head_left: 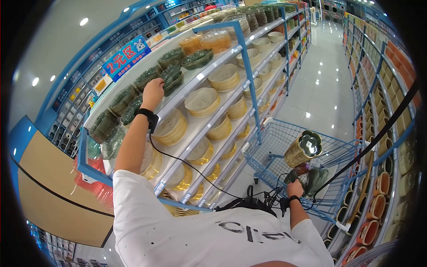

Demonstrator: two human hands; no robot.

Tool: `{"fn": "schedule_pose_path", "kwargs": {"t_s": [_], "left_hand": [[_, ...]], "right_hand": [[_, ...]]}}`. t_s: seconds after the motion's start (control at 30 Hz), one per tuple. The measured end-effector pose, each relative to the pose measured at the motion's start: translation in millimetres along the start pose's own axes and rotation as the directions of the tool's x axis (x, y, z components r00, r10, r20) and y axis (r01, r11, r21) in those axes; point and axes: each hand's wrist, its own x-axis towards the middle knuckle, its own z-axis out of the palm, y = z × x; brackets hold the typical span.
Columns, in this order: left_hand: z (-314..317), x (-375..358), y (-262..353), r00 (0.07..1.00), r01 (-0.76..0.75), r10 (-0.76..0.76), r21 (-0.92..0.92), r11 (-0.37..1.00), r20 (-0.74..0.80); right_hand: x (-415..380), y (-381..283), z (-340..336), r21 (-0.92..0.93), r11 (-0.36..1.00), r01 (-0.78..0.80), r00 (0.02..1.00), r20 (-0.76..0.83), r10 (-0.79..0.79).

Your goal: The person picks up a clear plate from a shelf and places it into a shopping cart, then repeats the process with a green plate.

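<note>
My left hand [153,92] reaches to the top shelf, at the edge of the stacked dark green bowls [172,79]. Its fingers are curled, and whether they grip a bowl is too small to tell. More green bowl stacks [122,100] stand beside it. My right hand [294,188] is closed at the near side of the blue shopping cart [271,147], around something dark that I cannot make out. In the cart lie a stack of scalloped green and tan bowls [299,153] and a dark green wrapped item [316,180].
Lower shelves hold cream bowl stacks [202,101]. A blue sign [126,58] stands behind the top shelf. Cables hang across my front. Another shelf with orange containers [376,207] lines the right side, and a tiled aisle [311,89] runs between.
</note>
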Motion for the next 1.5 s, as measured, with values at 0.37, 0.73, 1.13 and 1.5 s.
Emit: {"fn": "schedule_pose_path", "kwargs": {"t_s": [0.37,0.73,1.13,1.5], "left_hand": [[11,10,-17,0.971,-0.189,0.142,0.250,0.950,0.194],[-2,5,-8,0.945,-0.256,0.180,0.275,0.927,0.273],[-4,11,-19,0.925,-0.232,0.157,0.187,0.954,0.346],[10,-5,37,0.936,-0.350,0.347,0.051,0.935,0.050]], "right_hand": [[7,-6,5,-0.024,1.000,-0.006,1.000,0.003,0.006],[26,-11,5,-0.028,1.000,-0.010,0.999,0.046,0.011],[36,-13,3,-0.064,0.997,0.032,0.999,0.041,-0.030],[44,-7,12,0.066,0.997,0.049,0.998,-0.035,-0.047]]}}
